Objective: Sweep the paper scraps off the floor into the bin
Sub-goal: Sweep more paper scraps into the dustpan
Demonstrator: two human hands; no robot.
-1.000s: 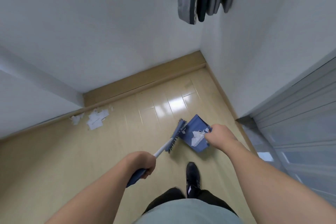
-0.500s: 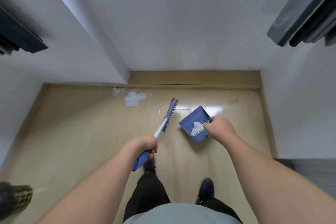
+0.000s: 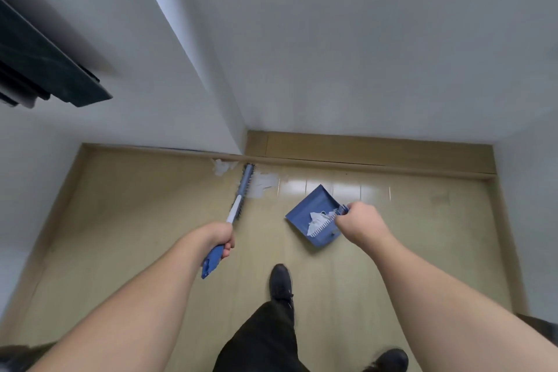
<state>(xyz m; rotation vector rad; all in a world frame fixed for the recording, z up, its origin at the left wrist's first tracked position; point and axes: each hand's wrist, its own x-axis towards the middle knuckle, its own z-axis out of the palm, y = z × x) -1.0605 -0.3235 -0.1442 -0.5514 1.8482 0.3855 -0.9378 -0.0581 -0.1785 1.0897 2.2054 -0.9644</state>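
Note:
My left hand [image 3: 219,237] grips the blue handle of a long brush [image 3: 238,199]. Its bristle head reaches the white paper scraps [image 3: 262,183] lying on the floor by the wall corner, with more scraps [image 3: 222,167] just left of the head. My right hand [image 3: 359,220] grips the handle of a blue dustpan [image 3: 308,210], held to the right of the brush. Some white paper [image 3: 317,219] lies inside the pan near its toothed edge. No bin is in view.
A wall corner juts out above the scraps, with a wooden skirting board [image 3: 362,149] along the floor edge. A dark shelf-like object [image 3: 45,69] sticks out of the left wall. My black shoes [image 3: 280,282] stand on the wooden floor below the dustpan.
I have stepped closer to the corner. The brush head has moved forward and left onto the scraps. The dustpan has stayed in my right hand, to the right of the brush.

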